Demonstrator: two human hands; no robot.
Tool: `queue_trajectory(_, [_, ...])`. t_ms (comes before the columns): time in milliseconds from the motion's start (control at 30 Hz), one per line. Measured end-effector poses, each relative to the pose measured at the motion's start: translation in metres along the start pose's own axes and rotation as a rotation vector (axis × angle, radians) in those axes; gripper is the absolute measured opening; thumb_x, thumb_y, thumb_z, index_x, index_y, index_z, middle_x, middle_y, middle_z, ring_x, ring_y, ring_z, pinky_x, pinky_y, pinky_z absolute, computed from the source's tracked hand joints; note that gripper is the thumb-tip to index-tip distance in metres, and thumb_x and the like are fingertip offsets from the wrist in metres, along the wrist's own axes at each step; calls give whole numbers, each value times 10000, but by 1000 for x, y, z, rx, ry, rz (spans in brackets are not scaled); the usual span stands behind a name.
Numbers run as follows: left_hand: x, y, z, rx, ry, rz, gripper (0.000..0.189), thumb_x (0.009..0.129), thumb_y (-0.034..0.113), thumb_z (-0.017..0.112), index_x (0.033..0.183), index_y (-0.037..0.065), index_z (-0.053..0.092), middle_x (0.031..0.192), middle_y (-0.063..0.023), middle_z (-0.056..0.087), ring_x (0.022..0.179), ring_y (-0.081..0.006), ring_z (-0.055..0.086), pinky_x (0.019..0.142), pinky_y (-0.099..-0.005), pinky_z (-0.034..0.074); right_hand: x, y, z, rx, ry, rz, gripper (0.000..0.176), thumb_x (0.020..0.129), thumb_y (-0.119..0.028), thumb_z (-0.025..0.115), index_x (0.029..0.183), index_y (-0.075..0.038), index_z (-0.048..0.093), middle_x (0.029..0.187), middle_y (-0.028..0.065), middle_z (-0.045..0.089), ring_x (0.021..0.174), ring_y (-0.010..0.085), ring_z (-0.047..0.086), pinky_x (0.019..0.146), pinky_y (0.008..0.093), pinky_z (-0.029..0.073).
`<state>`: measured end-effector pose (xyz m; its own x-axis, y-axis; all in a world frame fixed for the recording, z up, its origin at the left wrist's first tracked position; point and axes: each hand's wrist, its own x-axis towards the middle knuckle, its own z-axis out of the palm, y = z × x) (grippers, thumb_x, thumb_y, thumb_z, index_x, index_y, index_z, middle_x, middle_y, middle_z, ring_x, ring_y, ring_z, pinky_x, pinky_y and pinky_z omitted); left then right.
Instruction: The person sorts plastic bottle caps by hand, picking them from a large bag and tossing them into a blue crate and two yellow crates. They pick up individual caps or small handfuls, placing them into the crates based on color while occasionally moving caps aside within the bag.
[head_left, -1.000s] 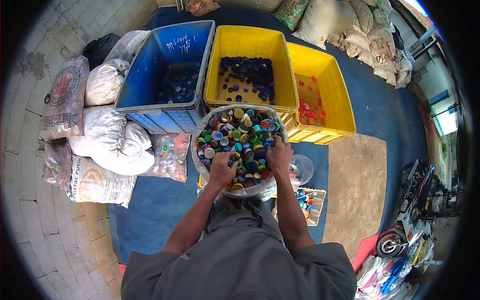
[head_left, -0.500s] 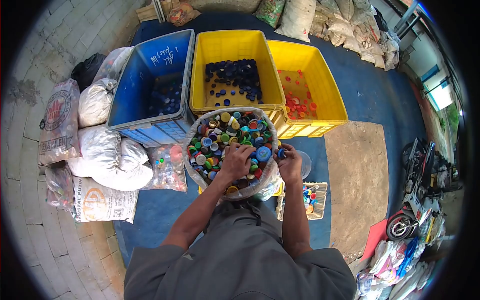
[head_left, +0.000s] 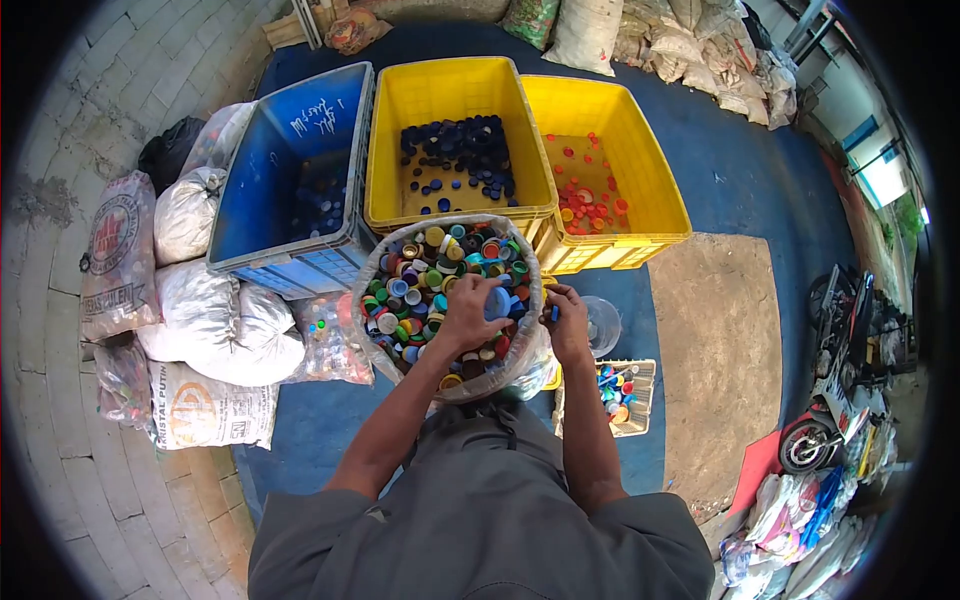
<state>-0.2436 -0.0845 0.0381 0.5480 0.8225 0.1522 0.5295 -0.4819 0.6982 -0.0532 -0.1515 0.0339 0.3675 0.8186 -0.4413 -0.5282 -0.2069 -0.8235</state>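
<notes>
A round tub lined with a pale sack (head_left: 368,335) stands against my body, full of mixed coloured bottle caps (head_left: 405,290). Above the caps, my left hand (head_left: 470,312) has its fingers closed on a large light-blue lid (head_left: 498,303). My right hand (head_left: 567,320) is at the tub's right rim, its fingers pinched round a small dark-blue cap (head_left: 554,313). Beyond the tub are a blue crate (head_left: 262,190), a yellow crate (head_left: 440,85) holding dark-blue caps (head_left: 470,150), and a second yellow crate (head_left: 640,150) holding red caps (head_left: 590,205).
A clear round container (head_left: 603,325) and a small basket (head_left: 640,410) of caps sit right of the tub. Stuffed sacks (head_left: 205,310) are piled at the left. A brown board (head_left: 715,370) lies on the blue floor, with a motorcycle (head_left: 820,430) farther right.
My left hand has taken hold of the large light-blue lid and lifted it off the caps. My right hand has shifted slightly left with its dark-blue cap. The view has moved a little.
</notes>
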Motion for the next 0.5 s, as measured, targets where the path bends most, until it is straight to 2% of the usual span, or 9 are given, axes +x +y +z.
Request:
queue_trajectory(33, [-4, -5, -7, -85, 63, -45, 673, 687, 201, 808, 1280, 104, 505, 1100, -115, 583, 1116, -289, 507, 966, -417, 412, 2, -4, 6, -288, 16, -73, 227, 844, -125, 616, 1054, -44, 593, 836, 47, 566, 700, 147, 564, 638, 308, 482])
queue_trajectory(100, [-15, -17, -17, -514, 56, -273, 627, 715, 188, 787, 1269, 109, 505, 1099, -108, 581, 1067, -257, 547, 925, -380, 452, 4, -13, 19, -864, 45, -225, 229, 820, -124, 662, 1033, -45, 634, 872, 87, 584, 693, 194, 601, 640, 329, 497])
queue_trajectory(167, [-32, -21, -31, -1022, 34, -489, 530, 779, 182, 721, 1247, 72, 497, 1169, -93, 533, 1042, -209, 574, 852, -354, 518, 18, -4, 23, -1100, -38, -515, 265, 795, -134, 691, 1049, -70, 650, 901, 117, 591, 750, 261, 626, 675, 375, 506])
queue_trajectory(200, [-40, -27, -32, -1236, 98, -518, 505, 791, 163, 694, 1245, 69, 496, 1143, -96, 547, 1026, -213, 582, 860, -374, 520, 21, -4, 30, -1211, -83, -666, 285, 782, -139, 706, 1057, -83, 657, 916, 132, 595, 778, 295, 638, 692, 398, 510])
queue_trajectory(233, [-47, -34, -31, -1451, 164, -538, 480, 802, 145, 667, 1243, 66, 495, 1116, -100, 560, 1010, -217, 590, 868, -393, 523, 22, -5, 36, -1215, -136, -588, 342, 759, -148, 711, 1093, -111, 648, 1004, 153, 587, 881, 360, 630, 744, 449, 513])
queue_trajectory(267, [-53, -39, -30, -1666, 231, -552, 457, 814, 126, 640, 1242, 63, 494, 1090, -104, 573, 993, -221, 597, 877, -413, 526, 26, -3, 40, -1283, -136, -614, 350, 761, -143, 703, 1105, -112, 641, 1028, 151, 580, 890, 360, 630, 745, 452, 514])
queue_trajectory(300, [-59, -36, -34, -1781, 264, -547, 403, 839, 97, 568, 1233, 46, 496, 1088, -129, 590, 997, -262, 613, 893, -475, 534, 29, 0, 45, -1349, -137, -640, 359, 763, -138, 694, 1116, -113, 635, 1051, 150, 573, 900, 360, 630, 745, 456, 516])
queue_trajectory(400, [-71, -34, -42, -2009, 348, -599, 379, 839, 99, 564, 1207, 25, 511, 1100, -158, 604, 1035, -314, 611, 910, -505, 532, 38, 5, 55, -1467, -116, -591, 334, 756, -131, 700, 1083, -115, 632, 1103, 139, 562, 941, 360, 625, 772, 456, 517])
queue_trajectory(500, [-81, -38, -37, -1994, 406, -644, 291, 923, 232, 558, 1120, 18, 553, 1103, -179, 622, 1028, -379, 620, 916, -535, 529, 45, 12, 55, -1460, -77, -603, 238, 769, -149, 699, 987, -91, 623, 1041, 139, 578, 944, 369, 617, 769, 452, 516])
